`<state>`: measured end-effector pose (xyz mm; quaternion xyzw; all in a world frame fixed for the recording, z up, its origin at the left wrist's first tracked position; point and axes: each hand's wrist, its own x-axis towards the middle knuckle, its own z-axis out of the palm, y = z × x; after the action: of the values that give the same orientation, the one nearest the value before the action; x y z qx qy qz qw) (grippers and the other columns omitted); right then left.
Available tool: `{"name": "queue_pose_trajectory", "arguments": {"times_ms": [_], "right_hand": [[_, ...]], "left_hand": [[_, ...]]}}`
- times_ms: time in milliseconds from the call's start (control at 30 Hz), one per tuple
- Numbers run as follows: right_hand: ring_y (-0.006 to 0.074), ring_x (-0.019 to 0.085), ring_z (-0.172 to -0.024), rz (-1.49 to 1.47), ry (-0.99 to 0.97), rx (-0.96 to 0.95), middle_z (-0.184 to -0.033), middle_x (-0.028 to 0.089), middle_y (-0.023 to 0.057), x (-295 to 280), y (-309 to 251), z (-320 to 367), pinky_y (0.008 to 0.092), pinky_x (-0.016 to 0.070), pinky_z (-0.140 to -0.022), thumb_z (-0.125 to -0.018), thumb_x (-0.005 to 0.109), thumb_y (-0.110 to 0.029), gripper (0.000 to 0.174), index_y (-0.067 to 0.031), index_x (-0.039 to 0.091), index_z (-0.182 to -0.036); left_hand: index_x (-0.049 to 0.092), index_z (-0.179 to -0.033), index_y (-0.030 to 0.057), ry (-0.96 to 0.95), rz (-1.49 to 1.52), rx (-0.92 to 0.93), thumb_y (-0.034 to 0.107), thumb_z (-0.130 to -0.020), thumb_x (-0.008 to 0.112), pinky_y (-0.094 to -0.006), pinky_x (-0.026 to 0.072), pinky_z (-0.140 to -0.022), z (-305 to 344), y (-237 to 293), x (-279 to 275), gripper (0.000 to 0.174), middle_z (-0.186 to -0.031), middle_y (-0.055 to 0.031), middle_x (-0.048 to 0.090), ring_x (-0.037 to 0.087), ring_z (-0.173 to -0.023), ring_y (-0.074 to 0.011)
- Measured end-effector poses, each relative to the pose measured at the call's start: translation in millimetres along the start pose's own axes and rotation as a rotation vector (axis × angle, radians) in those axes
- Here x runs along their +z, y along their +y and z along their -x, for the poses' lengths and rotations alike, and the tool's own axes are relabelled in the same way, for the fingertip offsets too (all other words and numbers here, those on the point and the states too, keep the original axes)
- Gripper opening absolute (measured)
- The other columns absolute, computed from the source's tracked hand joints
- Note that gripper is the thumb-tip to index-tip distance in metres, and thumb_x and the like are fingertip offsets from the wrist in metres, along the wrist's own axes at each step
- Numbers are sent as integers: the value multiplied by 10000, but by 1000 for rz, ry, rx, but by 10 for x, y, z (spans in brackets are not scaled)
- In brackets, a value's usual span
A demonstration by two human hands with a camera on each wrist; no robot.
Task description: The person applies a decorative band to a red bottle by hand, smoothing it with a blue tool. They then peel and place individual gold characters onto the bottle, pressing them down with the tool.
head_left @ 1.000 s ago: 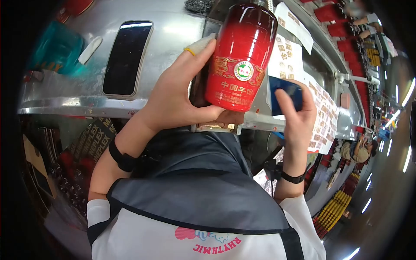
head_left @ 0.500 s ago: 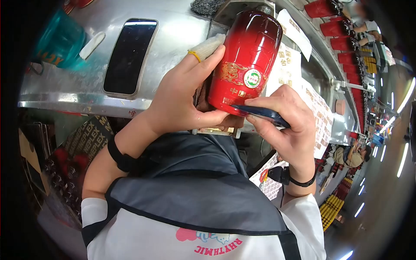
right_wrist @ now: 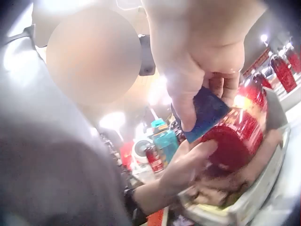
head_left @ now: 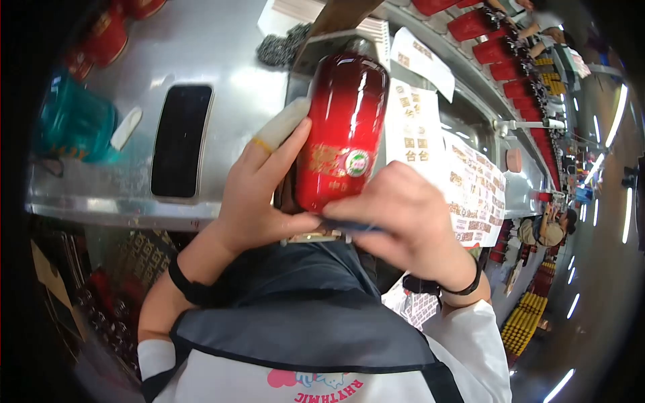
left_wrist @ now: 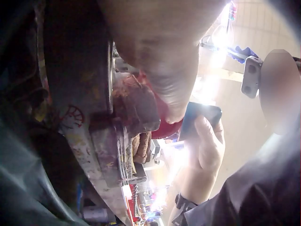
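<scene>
The bottle (head_left: pixel 349 114) shades from dark maroon to red, with gold ornament (head_left: pixel 324 160) and a green-and-white emblem (head_left: pixel 357 163). The flat piece (right_wrist: pixel 208 115) is blue.

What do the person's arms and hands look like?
The sleeves are short and white. Each wrist wears a black band. On the left hand, one finger has a whitish cover with a yellow ring. I see no cover on the right hand.

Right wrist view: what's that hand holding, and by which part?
The right hand pinches a flat, dark blue rectangular card by its broad faces, between thumb and fingers.
</scene>
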<state>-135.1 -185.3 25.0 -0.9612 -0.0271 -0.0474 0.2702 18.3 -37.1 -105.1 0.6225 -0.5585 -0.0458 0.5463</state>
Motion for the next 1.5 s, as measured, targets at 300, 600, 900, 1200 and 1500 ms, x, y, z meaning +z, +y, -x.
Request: {"name": "queue_pose_trajectory", "arguments": {"times_ms": [300,600,900,1200,1500], "right_hand": [[45,579,-720,-584,507,773,-900,659,-25,-826,2057,223,202,474,-650,-1030,595,-229,218,-65,698,-1131],[210,650,-645,228,180,1057,-743,706,107,-669,2870,438,339,499,-651,-835,722,-546,502,-49,767,-892],[277,710,-977,436,-87,1108,-1065,731,140,-536,2764,-52,376,550,-829,-664,836,-503,636,-72,690,-1108],[267,723,-888,429,39,1045,-922,757,89,-584,2866,204,371,555,-794,-746,768,-353,294,-183,788,-986],[193,677,-782,587,474,499,-1054,716,19,-622,2131,133,296,520,-714,-877,714,-142,153,-152,797,-1006]], "left_hand": [[122,-1598,0,-223,312,-289,440,-692,908,-467,295,-1183,-73,5,-50,1277,-1555,-250,291,332,-1437,-403],[196,-1579,-38,-134,628,-555,326,-949,717,-364,394,-1116,-466,13,-51,894,-1437,-209,494,540,-1292,-244],[208,-1557,-80,-136,720,-611,268,-978,688,-352,388,-1123,-575,50,-60,829,-1451,-212,489,521,-1317,-238],[229,-1557,-68,-138,708,-618,176,-971,677,-354,414,-1105,-548,30,-61,777,-1450,-210,495,541,-1298,-233],[292,-1521,-78,-100,583,-652,210,-921,749,-332,501,-1003,-633,139,0,807,-1351,-184,564,600,-1204,-208]]}}
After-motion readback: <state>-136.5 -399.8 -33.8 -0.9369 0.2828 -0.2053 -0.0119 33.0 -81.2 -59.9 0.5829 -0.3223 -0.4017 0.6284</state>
